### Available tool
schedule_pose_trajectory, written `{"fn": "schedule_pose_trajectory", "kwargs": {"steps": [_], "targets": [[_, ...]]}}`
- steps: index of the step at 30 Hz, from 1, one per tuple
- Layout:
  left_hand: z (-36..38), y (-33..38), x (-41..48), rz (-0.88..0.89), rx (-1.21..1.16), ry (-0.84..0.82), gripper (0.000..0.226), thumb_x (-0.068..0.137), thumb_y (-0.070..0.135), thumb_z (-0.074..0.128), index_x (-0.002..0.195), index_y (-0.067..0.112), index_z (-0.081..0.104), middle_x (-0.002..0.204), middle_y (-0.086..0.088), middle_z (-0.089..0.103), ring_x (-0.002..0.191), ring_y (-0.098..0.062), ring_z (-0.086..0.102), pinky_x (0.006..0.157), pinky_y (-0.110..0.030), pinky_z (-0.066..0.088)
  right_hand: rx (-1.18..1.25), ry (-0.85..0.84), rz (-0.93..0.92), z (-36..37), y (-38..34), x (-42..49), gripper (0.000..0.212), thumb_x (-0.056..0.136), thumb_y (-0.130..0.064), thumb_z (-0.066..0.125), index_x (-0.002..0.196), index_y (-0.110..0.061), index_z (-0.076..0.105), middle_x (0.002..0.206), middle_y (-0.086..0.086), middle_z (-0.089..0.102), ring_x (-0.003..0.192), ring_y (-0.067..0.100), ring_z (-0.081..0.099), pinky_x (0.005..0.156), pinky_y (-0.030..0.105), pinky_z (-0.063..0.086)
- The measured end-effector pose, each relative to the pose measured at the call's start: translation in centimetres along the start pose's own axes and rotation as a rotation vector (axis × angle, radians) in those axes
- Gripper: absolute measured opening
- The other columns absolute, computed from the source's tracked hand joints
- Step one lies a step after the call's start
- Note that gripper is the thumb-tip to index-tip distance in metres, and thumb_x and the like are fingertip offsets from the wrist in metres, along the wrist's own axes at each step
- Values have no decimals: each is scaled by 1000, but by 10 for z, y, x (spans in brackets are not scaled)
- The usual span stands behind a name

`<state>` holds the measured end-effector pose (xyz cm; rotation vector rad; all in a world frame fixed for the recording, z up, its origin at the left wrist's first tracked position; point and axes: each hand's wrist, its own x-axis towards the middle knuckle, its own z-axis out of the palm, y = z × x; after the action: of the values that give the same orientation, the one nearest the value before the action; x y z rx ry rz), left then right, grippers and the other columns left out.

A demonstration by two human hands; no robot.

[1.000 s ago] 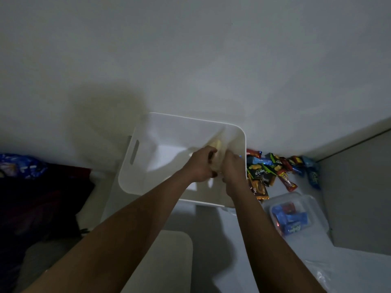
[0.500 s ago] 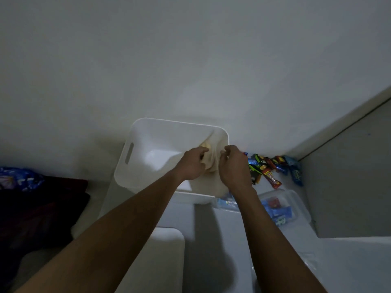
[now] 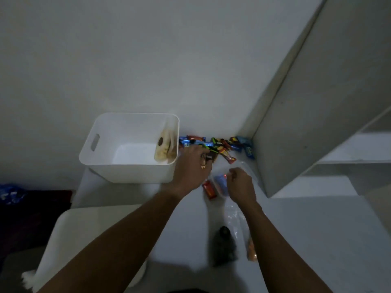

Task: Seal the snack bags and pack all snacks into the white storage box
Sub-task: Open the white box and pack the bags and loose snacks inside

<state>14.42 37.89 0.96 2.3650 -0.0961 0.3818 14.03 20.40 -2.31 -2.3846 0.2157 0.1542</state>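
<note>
The white storage box (image 3: 131, 172) stands against the wall. A clear bag of yellowish snacks (image 3: 166, 148) leans on its inner right wall. Right of the box, a pile of colourful snack packets (image 3: 226, 145) lies along the wall. My left hand (image 3: 191, 166) rests on the pile's near edge, fingers curled over a dark packet (image 3: 209, 157). My right hand (image 3: 241, 185) pinches a clear bag holding blue and red packets (image 3: 213, 186). Closer to me lie a dark snack bag (image 3: 224, 246) and a clear bag of orange snacks (image 3: 251, 249).
A white cabinet side panel (image 3: 317, 102) with shelves rises close on the right of the snack pile. A white rounded lid or tray (image 3: 84, 229) lies at lower left. Dark cloth (image 3: 31, 208) and a blue bag (image 3: 10, 193) are at far left.
Both hands have let go of the yellowish snack bag, which now stays inside the box. They have moved right, the left onto the packet pile and the right onto the clear bag.
</note>
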Motion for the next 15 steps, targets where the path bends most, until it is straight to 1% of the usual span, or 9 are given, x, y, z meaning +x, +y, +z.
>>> {"fn": "schedule_pose_trajectory", "kwargs": {"steps": [2,4,6,8,9,11,12,13,15], "targets": [[28,16,-33,-64,-14,-135,24,85,28,69,106,15,67,109,-2,63,103,-16,56,87,-30,48,-20,-57,61,-16,51,-16,27,95,-19,56,119,-9,64,117,14,69,107,30,64,88,33,48],[58,29,-70,-117,26,-257,27,85,34,68,107,18,67,110,0,63,103,-15,58,86,-29,50,-65,-117,114,-30,100,-31,34,94,-21,60,126,-8,61,125,15,66,113,30,62,91,31,46],[87,39,-106,-172,100,-384,43,82,42,69,120,24,61,124,3,59,114,-16,53,95,-27,44,-129,-218,169,-40,142,-44,48,87,-28,68,129,-9,58,126,16,64,115,30,61,94,32,47],[112,44,-136,-230,203,-529,59,80,48,68,133,27,53,134,3,52,122,-19,47,101,-30,38,-173,-308,193,-46,173,-55,69,72,-42,75,132,-15,54,124,15,61,114,32,60,94,35,50],[123,47,-148,-264,231,-582,68,77,51,68,138,27,48,137,1,49,124,-23,45,103,-33,38,-176,-340,201,-47,185,-59,80,67,-50,75,135,-18,49,125,15,58,115,34,58,95,38,50],[140,47,-167,-358,202,-634,84,71,56,68,145,28,39,139,-5,45,126,-29,45,104,-40,42,-151,-399,188,-45,203,-66,100,58,-61,74,144,-24,37,127,15,53,116,36,56,95,42,50],[147,45,-175,-392,176,-648,89,70,58,66,148,28,35,140,-8,43,127,-32,45,104,-42,43,-129,-421,179,-41,212,-68,109,53,-63,74,147,-26,32,127,13,52,115,35,57,93,43,51],[151,44,-181,-409,162,-667,91,71,58,65,150,26,32,141,-11,41,127,-33,46,104,-43,44,-108,-444,172,-39,216,-72,114,52,-61,76,149,-28,28,127,13,52,114,34,58,92,42,53],[157,44,-188,-417,168,-672,86,77,54,66,150,22,33,141,-13,38,126,-34,44,102,-42,45,-101,-477,144,-30,225,-76,114,57,-49,82,152,-27,23,129,13,53,114,32,59,90,39,53]]}}
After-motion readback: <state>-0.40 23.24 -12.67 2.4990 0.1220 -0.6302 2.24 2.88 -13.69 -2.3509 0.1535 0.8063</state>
